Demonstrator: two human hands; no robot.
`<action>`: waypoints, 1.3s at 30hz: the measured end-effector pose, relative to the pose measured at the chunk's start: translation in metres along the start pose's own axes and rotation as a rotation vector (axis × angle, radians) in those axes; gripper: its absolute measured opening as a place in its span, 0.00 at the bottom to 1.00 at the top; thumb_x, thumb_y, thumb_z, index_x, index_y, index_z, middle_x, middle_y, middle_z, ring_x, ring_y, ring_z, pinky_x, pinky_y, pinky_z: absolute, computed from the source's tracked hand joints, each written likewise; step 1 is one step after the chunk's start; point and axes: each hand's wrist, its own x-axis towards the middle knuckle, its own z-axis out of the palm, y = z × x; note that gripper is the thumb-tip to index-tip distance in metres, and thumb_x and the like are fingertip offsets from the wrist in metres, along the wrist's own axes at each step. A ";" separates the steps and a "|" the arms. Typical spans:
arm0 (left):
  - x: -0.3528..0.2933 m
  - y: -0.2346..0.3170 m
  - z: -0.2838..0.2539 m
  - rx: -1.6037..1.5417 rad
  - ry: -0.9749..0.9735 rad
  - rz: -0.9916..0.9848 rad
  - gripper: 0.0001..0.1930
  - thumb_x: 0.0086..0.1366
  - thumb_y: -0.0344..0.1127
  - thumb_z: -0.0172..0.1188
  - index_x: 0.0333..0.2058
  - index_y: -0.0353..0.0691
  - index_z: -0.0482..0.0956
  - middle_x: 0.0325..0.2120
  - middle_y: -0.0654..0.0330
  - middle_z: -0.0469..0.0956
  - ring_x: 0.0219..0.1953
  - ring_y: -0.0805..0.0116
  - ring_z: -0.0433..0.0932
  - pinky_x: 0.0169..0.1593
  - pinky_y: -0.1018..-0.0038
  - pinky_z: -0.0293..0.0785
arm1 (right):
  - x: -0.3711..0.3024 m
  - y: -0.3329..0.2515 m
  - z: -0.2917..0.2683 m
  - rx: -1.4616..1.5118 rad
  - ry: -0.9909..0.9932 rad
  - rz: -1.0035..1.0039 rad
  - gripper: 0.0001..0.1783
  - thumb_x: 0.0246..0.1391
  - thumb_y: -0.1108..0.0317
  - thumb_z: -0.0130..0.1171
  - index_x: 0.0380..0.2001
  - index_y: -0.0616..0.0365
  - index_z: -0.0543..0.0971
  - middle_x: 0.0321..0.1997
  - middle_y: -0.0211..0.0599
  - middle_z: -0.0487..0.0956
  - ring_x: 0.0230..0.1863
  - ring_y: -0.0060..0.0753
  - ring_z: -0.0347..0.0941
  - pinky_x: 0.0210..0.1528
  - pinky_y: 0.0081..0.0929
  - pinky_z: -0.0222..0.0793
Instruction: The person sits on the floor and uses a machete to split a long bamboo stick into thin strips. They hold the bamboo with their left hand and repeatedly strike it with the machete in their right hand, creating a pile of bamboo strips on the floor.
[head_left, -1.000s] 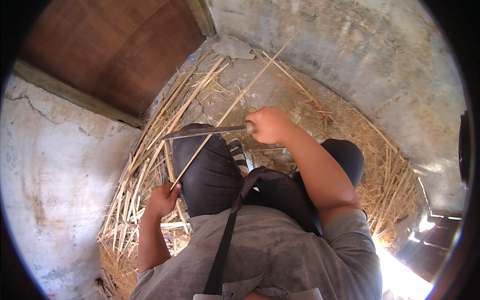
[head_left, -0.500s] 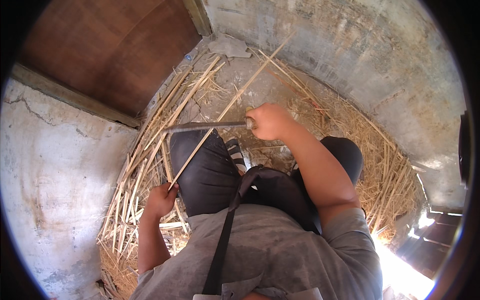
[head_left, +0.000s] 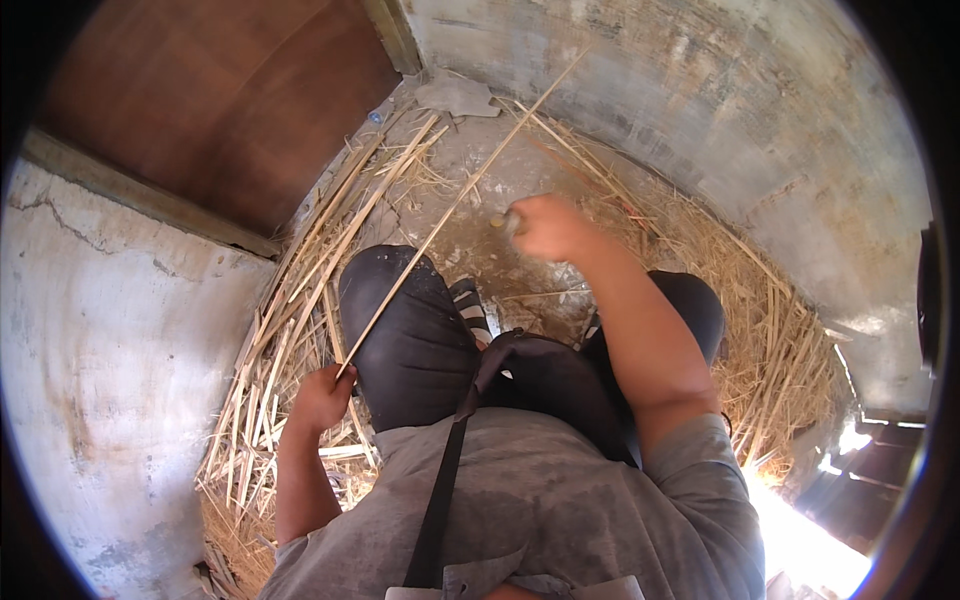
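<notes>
My left hand [head_left: 322, 397] is closed on the near end of a long, thin bamboo strip [head_left: 470, 187]. The strip runs slantwise over my left knee [head_left: 392, 290] and up toward the far wall. To the right of the strip, my right hand [head_left: 548, 228] is a fist round the handle of a knife [head_left: 511, 222]. Only a little of the handle shows; the blade cannot be made out in this frame. The right fist is apart from the strip, above the floor between my knees, and slightly smeared by motion.
Many split bamboo strips [head_left: 262, 385] lie piled along the left wall. Shavings and strips [head_left: 775, 350] heap up on the right. Worn plastered walls [head_left: 690, 90] close in around me, with a brown panel [head_left: 225, 110] at far left. A flat grey piece [head_left: 458, 96] lies in the far corner.
The knife's blade lay across the strip over my left knee and is now out of sight. My right hand has shifted slightly right and turned. The left hand stays on the strip.
</notes>
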 end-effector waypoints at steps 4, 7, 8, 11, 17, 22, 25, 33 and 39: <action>-0.005 -0.002 -0.002 0.014 0.023 0.018 0.21 0.72 0.47 0.56 0.32 0.31 0.80 0.24 0.37 0.79 0.32 0.34 0.79 0.37 0.53 0.74 | -0.011 -0.040 -0.003 -0.110 -0.160 -0.117 0.18 0.50 0.62 0.59 0.43 0.57 0.84 0.46 0.52 0.84 0.51 0.53 0.80 0.54 0.45 0.75; -0.002 0.004 -0.002 0.018 0.004 -0.029 0.19 0.71 0.45 0.57 0.32 0.31 0.80 0.24 0.37 0.79 0.32 0.34 0.79 0.37 0.53 0.74 | 0.004 -0.019 0.003 -0.012 -0.045 -0.052 0.18 0.49 0.62 0.60 0.42 0.57 0.84 0.45 0.51 0.84 0.50 0.52 0.80 0.53 0.45 0.75; -0.004 0.007 -0.003 0.020 0.002 -0.031 0.19 0.71 0.45 0.56 0.32 0.31 0.80 0.25 0.37 0.79 0.32 0.34 0.79 0.37 0.53 0.73 | 0.011 0.000 0.003 0.042 0.016 0.002 0.18 0.49 0.62 0.60 0.42 0.57 0.84 0.45 0.50 0.84 0.49 0.52 0.80 0.53 0.45 0.75; -0.001 0.010 -0.005 0.028 0.021 -0.020 0.19 0.72 0.44 0.56 0.32 0.30 0.79 0.27 0.37 0.79 0.34 0.34 0.79 0.37 0.52 0.72 | 0.018 0.044 -0.008 0.049 0.188 0.184 0.20 0.47 0.62 0.61 0.44 0.56 0.84 0.47 0.51 0.84 0.49 0.55 0.80 0.53 0.45 0.75; 0.002 0.009 -0.011 0.048 0.046 0.029 0.17 0.69 0.43 0.58 0.31 0.32 0.80 0.25 0.37 0.79 0.33 0.34 0.79 0.37 0.50 0.74 | 0.005 0.040 -0.007 -0.029 0.133 0.073 0.19 0.47 0.63 0.59 0.44 0.55 0.84 0.47 0.51 0.84 0.50 0.56 0.80 0.53 0.46 0.75; -0.002 0.009 -0.009 0.077 0.066 0.023 0.17 0.70 0.42 0.58 0.29 0.32 0.78 0.25 0.37 0.78 0.33 0.32 0.78 0.37 0.49 0.73 | -0.003 -0.024 0.014 -0.095 -0.052 -0.110 0.18 0.47 0.65 0.59 0.42 0.55 0.84 0.45 0.50 0.84 0.49 0.55 0.80 0.53 0.46 0.76; -0.005 0.008 -0.006 0.042 0.078 0.009 0.17 0.70 0.42 0.58 0.30 0.32 0.79 0.24 0.37 0.78 0.32 0.33 0.78 0.36 0.51 0.73 | 0.005 -0.027 0.000 -0.052 -0.169 -0.092 0.19 0.46 0.65 0.60 0.43 0.57 0.84 0.45 0.51 0.84 0.48 0.56 0.80 0.52 0.46 0.76; 0.000 0.003 -0.001 0.061 0.080 0.021 0.17 0.70 0.44 0.57 0.31 0.33 0.79 0.25 0.37 0.79 0.33 0.34 0.79 0.37 0.51 0.74 | 0.007 0.036 -0.006 0.153 0.124 0.153 0.23 0.45 0.61 0.62 0.45 0.59 0.83 0.47 0.54 0.83 0.49 0.59 0.79 0.52 0.46 0.75; -0.004 0.009 -0.004 0.089 0.104 0.031 0.17 0.69 0.43 0.59 0.31 0.33 0.79 0.25 0.37 0.79 0.33 0.32 0.78 0.37 0.48 0.73 | 0.003 -0.005 0.008 -0.038 -0.063 -0.017 0.21 0.45 0.64 0.60 0.45 0.54 0.84 0.47 0.51 0.83 0.50 0.58 0.79 0.53 0.46 0.76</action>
